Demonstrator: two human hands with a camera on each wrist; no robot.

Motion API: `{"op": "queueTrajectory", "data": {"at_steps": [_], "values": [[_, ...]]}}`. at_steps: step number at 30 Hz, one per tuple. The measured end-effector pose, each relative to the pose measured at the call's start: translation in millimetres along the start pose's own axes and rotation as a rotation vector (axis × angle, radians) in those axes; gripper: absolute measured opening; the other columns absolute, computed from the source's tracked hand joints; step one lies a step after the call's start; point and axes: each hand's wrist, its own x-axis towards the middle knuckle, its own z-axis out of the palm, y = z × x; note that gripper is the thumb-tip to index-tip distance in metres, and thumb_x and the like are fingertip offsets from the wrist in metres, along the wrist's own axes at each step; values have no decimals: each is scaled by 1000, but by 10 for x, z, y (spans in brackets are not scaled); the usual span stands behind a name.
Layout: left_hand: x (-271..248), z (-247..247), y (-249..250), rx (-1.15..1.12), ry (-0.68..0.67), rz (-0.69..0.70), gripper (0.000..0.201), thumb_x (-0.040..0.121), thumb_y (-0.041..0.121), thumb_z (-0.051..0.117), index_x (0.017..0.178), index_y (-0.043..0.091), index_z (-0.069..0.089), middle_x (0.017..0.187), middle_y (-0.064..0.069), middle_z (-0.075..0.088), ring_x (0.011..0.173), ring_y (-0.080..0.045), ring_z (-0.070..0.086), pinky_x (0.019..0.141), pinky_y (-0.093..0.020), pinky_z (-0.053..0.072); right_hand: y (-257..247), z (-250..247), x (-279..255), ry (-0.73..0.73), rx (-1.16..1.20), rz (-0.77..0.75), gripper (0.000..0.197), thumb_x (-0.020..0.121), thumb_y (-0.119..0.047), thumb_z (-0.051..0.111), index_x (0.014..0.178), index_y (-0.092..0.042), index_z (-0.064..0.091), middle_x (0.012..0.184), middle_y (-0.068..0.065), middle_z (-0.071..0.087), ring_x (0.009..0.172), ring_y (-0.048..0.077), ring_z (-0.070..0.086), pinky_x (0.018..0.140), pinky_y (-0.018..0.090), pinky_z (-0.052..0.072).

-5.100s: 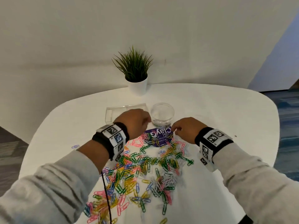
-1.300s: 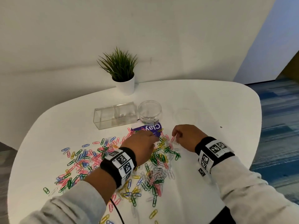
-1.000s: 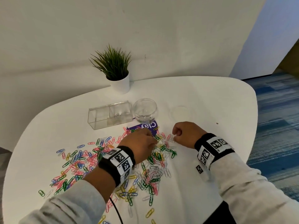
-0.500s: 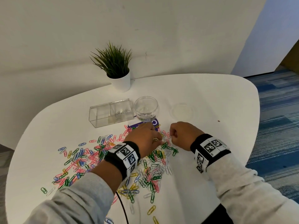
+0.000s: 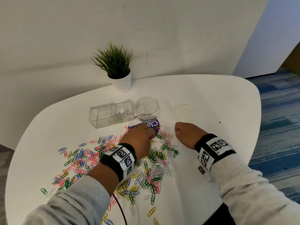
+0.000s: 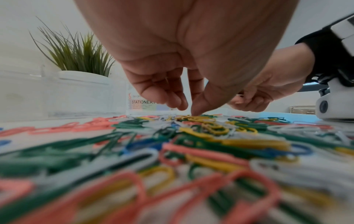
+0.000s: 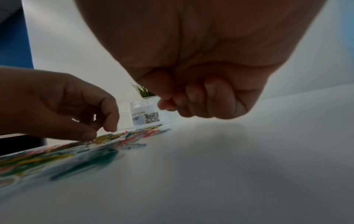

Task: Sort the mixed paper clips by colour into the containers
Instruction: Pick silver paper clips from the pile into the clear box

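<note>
Mixed coloured paper clips (image 5: 113, 159) lie spread over the white table (image 5: 211, 98). My left hand (image 5: 151, 138) is at the pile's far edge. In the left wrist view its thumb and forefinger (image 6: 188, 111) pinch down on yellow clips (image 6: 199, 119). My right hand (image 5: 177, 130) is a fist just right of the pile, and a pale clip end (image 6: 239, 95) shows between its curled fingers. Behind the pile stand a clear rectangular box (image 5: 105, 117) and a clear round jar (image 5: 146, 109).
A purple card (image 5: 154, 125) lies under the pile's far edge, in front of the jar. A clear round lid (image 5: 183, 112) lies right of the jar. A potted plant (image 5: 120, 73) stands at the back by the wall. The table's right edge drops to blue carpet (image 5: 279, 127).
My right hand has curled into a fist and drawn a little right, off the pile. My left hand has stayed at the pile's far edge, fingertips lowered onto the clips.
</note>
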Motion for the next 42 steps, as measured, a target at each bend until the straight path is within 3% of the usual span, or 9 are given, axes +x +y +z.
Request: {"op": "queueTrajectory", "data": {"at_steps": [5, 12, 18, 21, 25, 28, 32, 37, 42], "values": [[-26, -3, 48, 36, -9, 102, 29, 98, 32, 53, 125, 31, 63, 114, 3, 52, 110, -19, 49, 89, -35, 46, -13, 4, -61, 20, -36, -17, 14, 97, -34, 54, 109, -29, 50, 103, -1, 63, 94, 21, 60, 83, 35, 49], [-35, 61, 62, 108, 31, 145, 14, 96, 28, 48, 96, 23, 61, 98, 3, 52, 93, -20, 49, 80, -36, 47, -83, 88, -22, 13, -212, -47, 18, 98, -31, 49, 105, -17, 57, 99, -1, 61, 91, 19, 58, 74, 30, 44], [-75, 65, 36, 76, 50, 171, 16, 97, 26, 50, 107, 21, 61, 108, 2, 54, 102, -19, 49, 86, -32, 44, -122, -3, -30, -25, -107, 42, 24, 88, -27, 54, 75, -7, 52, 73, 7, 54, 64, 23, 50, 63, 32, 43], [-92, 28, 28, 36, 20, 168, 28, 98, 32, 53, 123, 27, 63, 115, 4, 55, 110, -16, 48, 93, -34, 45, -31, -162, -44, 81, 283, 81, 21, 92, -9, 47, 72, -9, 53, 71, 13, 49, 61, 23, 47, 58, 31, 35], [-82, 25, 10, 16, 27, 172, 25, 97, 34, 55, 119, 30, 66, 112, 6, 55, 108, -15, 48, 91, -35, 47, 53, -250, -155, 79, 1430, 189, 5, 66, -10, 40, 67, -12, 44, 61, 6, 35, 49, 16, 27, 47, 24, 13], [-73, 51, 4, 28, 54, 213, 14, 96, 29, 53, 101, 27, 66, 103, 6, 55, 98, -15, 49, 84, -35, 48, 36, -247, -135, 28, 1605, 155, 14, 67, -15, 40, 75, -10, 51, 65, 7, 47, 50, 18, 37, 45, 23, 20], [-92, 66, 21, 43, 68, 209, 6, 89, 19, 52, 85, 19, 56, 89, 3, 51, 82, -16, 45, 77, -32, 45, -53, -182, -43, 53, 1434, 255, 11, 84, -10, 50, 74, -10, 52, 66, 6, 49, 49, 15, 38, 42, 21, 25], [-81, -136, -2, -174, 42, -37, 4, 87, 20, 53, 85, 23, 55, 79, 7, 58, 73, -14, 55, 66, -29, 47, -70, -68, 62, 52, 213, -51, 16, 97, -23, 52, 92, -19, 67, 86, -8, 61, 81, 13, 57, 67, 25, 40], [-3, -321, -83, -615, 145, -269, 30, 94, 9, 43, 97, 27, 67, 53, 13, 53, 42, -3, 40, 44, -15, 32, -124, -62, 114, -20, -89, -163, 24, 99, -39, 50, 114, -32, 67, 95, -12, 54, 91, 9, 50, 81, 26, 39]]}}
